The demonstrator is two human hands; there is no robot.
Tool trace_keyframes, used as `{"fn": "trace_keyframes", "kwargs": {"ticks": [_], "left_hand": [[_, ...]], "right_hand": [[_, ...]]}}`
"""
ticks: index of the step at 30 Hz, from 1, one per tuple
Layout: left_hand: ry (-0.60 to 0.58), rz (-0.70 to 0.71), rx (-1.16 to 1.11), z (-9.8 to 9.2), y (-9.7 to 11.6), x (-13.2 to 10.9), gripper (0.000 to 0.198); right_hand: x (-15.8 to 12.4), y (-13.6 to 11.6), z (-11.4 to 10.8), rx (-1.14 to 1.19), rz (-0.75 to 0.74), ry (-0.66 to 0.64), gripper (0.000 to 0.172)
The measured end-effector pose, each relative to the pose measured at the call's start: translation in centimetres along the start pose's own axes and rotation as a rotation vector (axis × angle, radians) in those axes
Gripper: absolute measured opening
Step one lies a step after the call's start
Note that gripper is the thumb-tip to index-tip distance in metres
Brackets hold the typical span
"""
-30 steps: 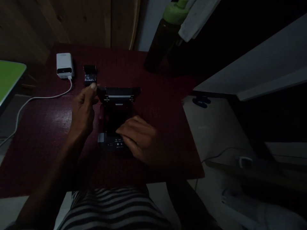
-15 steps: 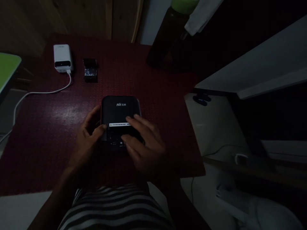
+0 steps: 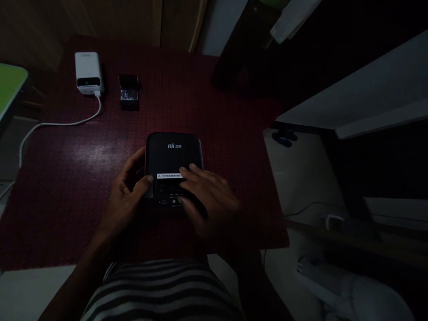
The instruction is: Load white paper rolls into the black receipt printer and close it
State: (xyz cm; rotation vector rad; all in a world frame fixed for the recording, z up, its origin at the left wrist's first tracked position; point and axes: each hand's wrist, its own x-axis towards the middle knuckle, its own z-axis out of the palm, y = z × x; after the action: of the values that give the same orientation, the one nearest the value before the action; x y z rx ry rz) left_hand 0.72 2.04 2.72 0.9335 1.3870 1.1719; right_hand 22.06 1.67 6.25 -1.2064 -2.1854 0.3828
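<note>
A black box-shaped printer (image 3: 174,154) with a white logo and a yellow warning strip sits closed in the middle of the dark red table (image 3: 67,178). My left hand (image 3: 129,196) holds its left front corner, thumb on top and fingers curled round the side. My right hand (image 3: 209,203) lies over the front right part, its fingers spread flat on the lid and the button panel.
A white power bank (image 3: 87,72) with a white cable (image 3: 50,127) stands at the table's far left. Beside it lies a small black block (image 3: 129,91). A dark bottle (image 3: 234,58) stands at the back. White furniture (image 3: 351,102) rises on the right.
The printer's lid, open a second ago, is now closed. My left hand came down from the raised lid to the front left corner. My right hand stays on the front.
</note>
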Motion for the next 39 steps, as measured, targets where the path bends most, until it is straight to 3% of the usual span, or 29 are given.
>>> {"fn": "trace_keyframes", "kwargs": {"ticks": [5, 9, 21, 27, 31, 34, 36, 39], "left_hand": [[0.029, -0.01, -0.004, -0.7, -0.8, -1.5, 0.06], [0.026, -0.007, 0.021, -0.8, -0.6, -1.9, 0.057], [0.045, -0.037, 0.057, -0.1, 0.6, -2.1, 0.056], [0.035, -0.026, 0.05, 0.1, 0.8, -1.8, 0.056], [0.012, -0.038, 0.053, 0.1, 0.5, -2.0, 0.058], [0.002, -0.02, 0.037, -0.1, -0.2, -2.2, 0.059], [-0.013, 0.009, 0.022, -0.3, -0.7, -2.3, 0.059], [-0.029, 0.071, 0.016, -0.6, -1.6, -2.3, 0.06]], "right_hand": [[-1.3, 1.1, -0.4, 0.078, 0.179, 0.124, 0.038], [-2.4, 2.2, -0.7, 0.025, 0.297, 0.193, 0.029], [-2.2, 2.7, -0.6, -0.04, 0.351, 0.244, 0.023], [-1.9, 2.9, 0.0, -0.004, 0.321, 0.345, 0.02], [-1.7, 2.6, 0.0, 0.029, 0.283, 0.321, 0.022], [-0.7, 2.7, -0.4, 0.052, 0.159, 0.306, 0.025], [0.6, 3.0, -0.5, 0.049, 0.037, 0.217, 0.027], [3.6, 3.4, 0.1, -0.006, -0.065, -0.017, 0.032]]}}
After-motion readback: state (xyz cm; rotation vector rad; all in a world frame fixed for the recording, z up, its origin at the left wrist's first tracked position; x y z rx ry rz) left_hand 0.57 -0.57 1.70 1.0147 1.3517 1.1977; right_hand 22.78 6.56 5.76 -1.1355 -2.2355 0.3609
